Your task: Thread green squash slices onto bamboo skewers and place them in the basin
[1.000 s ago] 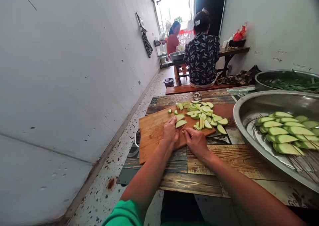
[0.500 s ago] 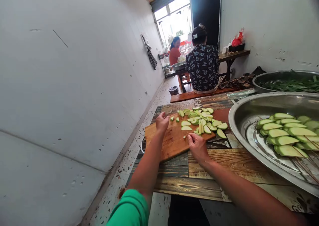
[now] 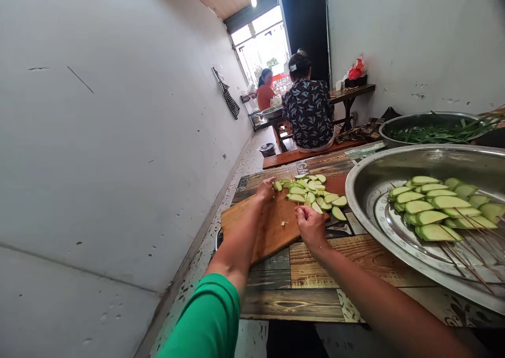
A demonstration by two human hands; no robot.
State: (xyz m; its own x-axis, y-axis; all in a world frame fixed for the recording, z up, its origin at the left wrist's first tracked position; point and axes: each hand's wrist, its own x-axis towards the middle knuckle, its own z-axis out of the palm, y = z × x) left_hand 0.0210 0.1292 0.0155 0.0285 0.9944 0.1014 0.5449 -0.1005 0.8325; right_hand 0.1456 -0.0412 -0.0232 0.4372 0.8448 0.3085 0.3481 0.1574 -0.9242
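A wooden cutting board [image 3: 272, 237] lies in front of me, with a heap of green-skinned, pale half-moon slices [image 3: 296, 191] that look like zucchini at its far right. At the heap's left end, my left hand [image 3: 265, 190] reaches with its fingers out beside small end slices [image 3: 278, 186]; whether it touches them is unclear. My right hand [image 3: 310, 225] is closed in a pinch at the board's right edge, a thin skewer [image 3: 299, 205] just showing above the fingertips. A small scrap [image 3: 284, 223] lies on the board between my hands.
At right stands a large metal basin [image 3: 365, 218] with skewered slices [image 3: 434, 206]. Behind it is a metal bowl [image 3: 384, 133] of long green leaves [image 3: 437, 132]. Two people sit beyond the table, one in a patterned shirt [image 3: 310, 113]. A white wall [image 3: 118, 163] runs along the left.
My left hand has moved right and forward to the small end slices. My right hand keeps its pinch beside the heap. The whole view has shifted slightly.
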